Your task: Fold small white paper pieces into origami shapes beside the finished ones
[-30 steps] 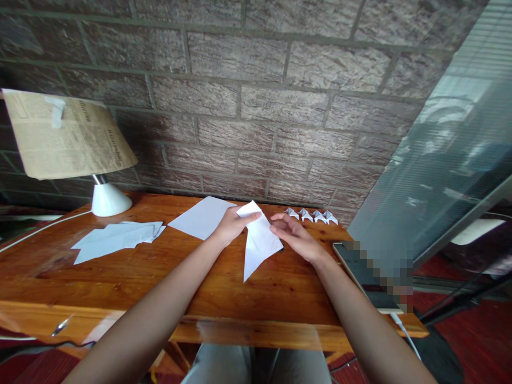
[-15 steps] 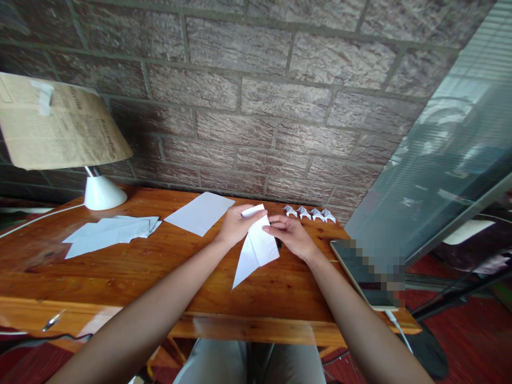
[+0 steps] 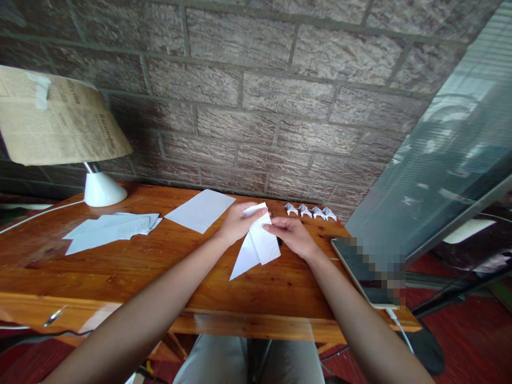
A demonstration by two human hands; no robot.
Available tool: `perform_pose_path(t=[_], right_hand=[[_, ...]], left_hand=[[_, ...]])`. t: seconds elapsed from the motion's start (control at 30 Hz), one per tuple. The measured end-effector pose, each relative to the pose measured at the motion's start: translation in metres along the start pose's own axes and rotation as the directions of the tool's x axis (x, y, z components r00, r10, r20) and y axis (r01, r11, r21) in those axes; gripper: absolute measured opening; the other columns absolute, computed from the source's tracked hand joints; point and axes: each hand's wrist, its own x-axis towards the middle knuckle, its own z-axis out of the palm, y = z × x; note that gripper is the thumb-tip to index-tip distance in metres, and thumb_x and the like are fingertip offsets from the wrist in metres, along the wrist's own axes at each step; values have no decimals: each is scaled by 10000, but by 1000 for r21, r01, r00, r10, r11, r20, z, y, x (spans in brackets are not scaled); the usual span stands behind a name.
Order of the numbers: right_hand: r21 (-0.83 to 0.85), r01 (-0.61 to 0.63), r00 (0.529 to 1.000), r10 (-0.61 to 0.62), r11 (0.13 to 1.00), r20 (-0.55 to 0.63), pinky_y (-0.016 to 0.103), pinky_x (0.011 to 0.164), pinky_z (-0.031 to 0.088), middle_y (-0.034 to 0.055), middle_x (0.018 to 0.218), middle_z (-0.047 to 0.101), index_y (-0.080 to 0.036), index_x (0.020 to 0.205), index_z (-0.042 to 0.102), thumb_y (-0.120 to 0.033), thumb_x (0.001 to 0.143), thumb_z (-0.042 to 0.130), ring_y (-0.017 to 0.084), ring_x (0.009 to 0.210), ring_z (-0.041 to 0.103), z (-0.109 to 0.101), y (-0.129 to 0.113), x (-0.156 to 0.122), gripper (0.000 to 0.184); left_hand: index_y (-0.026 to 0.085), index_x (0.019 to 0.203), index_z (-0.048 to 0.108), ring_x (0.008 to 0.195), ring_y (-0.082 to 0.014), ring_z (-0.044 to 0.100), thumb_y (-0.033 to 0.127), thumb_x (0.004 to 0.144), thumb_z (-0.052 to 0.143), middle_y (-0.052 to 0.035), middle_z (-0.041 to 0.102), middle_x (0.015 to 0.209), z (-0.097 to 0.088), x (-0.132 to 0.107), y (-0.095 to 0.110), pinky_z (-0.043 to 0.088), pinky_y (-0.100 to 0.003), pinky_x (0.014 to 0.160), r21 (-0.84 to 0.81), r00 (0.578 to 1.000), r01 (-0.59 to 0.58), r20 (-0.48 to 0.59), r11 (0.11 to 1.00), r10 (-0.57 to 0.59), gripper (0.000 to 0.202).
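brick wall (image 3: 240, 133) behind wooden desk (image 3: 152, 277); folded paper (image 3: 264, 245) is mid-desk, can't tell if touching wood. l hand (image 3: 239, 223) grips its far end, thumb on top; r hand (image 3: 291, 233) pinches right edge. if either pinch slips, layers prob skew, i.e. crooked crease. long axis far-right to near-left, sharp tip pointing near-left.

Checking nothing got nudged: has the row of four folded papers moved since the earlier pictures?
No; the folded papers show no visible shift against the far right corner of the table.
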Motion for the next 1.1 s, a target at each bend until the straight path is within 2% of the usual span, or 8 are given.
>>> perform_pose_path(t=[0.1,0.3,0.43,0.53,0.73,0.9,1.0,1.1], right_hand=[[5,-14,999,14,1000,-33,276,711,489,15,815,737,-169,832,737,-409,702,767,148,717,640,1,2,1,275],[-13,-21,999,20,1000,-51,281,675,500,40,838,742,-156,850,731,-454,697,755,170,724,652,3,3,0,336],[-23,-28,999,28,999,-16,262,672,494,12,787,725,-166,809,727,-470,716,738,146,689,632,4,-2,-1,318],[-10,-32,999,31,999,-37,260,678,503,-9,708,696,-177,742,713,-508,746,700,138,663,616,3,-3,-1,332],[-10,-28,999,28,1000,-27,286,735,516,-3,716,702,-177,783,732,-501,719,725,154,698,628,2,1,1,330],[-35,-10,994,7,999,-106,265,674,501,4,712,703,-169,734,727,-487,696,745,139,647,600,3,3,2,321],[-64,2,989,-11,998,-149,267,651,495,1,704,698,-172,729,721,-516,687,740,142,633,595,1,5,3,347],[-79,38,975,-54,996,-215,271,629,482,5,673,686,-172,728,714,-557,677,731,153,634,593,-4,7,5,388]], left_hand=[[155,881,747,767,-212,662,471,687,753,-76,744,883,0,2,-4,490,-283,679,-43,1000,22,6,999,-22,371],[160,887,735,792,-212,670,438,630,804,-69,744,873,3,5,-13,501,-305,732,-213,994,61,-72,975,-78,384],[164,872,734,748,-198,667,433,630,806,-71,746,867,2,6,-14,494,-296,692,-245,993,93,-46,965,-107,369],[163,864,738,743,-195,667,428,631,806,-72,747,872,2,5,-12,487,-290,687,-210,994,102,-22,972,-109,360],[149,852,740,741,-203,672,421,632,806,-85,750,859,6,1,-7,494,-298,695,-181,991,133,28,974,-130,356],[133,861,737,689,-175,653,424,666,784,-91,743,865,6,3,-7,476,-277,642,-239,982,188,74,953,-175,354],[142,883,726,668,-163,647,376,621,825,-66,735,831,7,2,-9,474,-276,642,-312,969,246,78,918,-233,365],[139,897,725,654,-174,651,349,584,851,-62,730,801,9,0,-13,484,-300,657,-321,940,339,144,885,-308,397]])
